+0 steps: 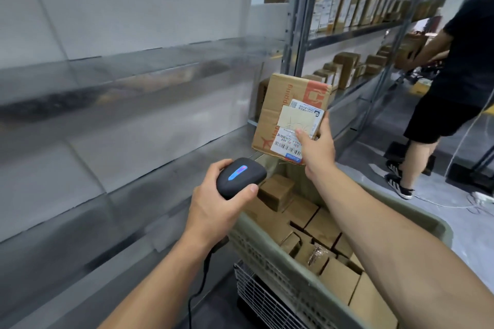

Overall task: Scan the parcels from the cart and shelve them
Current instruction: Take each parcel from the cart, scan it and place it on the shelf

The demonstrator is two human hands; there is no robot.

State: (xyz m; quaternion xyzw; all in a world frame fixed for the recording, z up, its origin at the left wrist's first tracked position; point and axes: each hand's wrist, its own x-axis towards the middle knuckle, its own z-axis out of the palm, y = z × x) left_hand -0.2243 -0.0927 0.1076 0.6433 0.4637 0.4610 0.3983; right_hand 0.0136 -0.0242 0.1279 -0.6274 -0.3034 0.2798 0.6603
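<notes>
Cardboard parcel [283, 104] in outstretched right grip [318, 147]; left grip [213, 208] curled round scanner [240, 176].

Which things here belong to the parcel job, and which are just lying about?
In the job: black handheld scanner in left hand; brown labelled cardboard parcel in right hand; small brown boxes in olive crate; grey metal shelves.
Lying about: white floor cable; bystander in dark clothes.

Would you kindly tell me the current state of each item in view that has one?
Black handheld scanner: gripped in the left hand, blue light lit.
Brown cardboard parcel with white label: raised over the crate's far end, held by the right hand, label towards the camera.
Grey-green plastic crate: open-topped, full of small cardboard boxes.
Grey metal shelves ahead: stocked with upright packages.
</notes>
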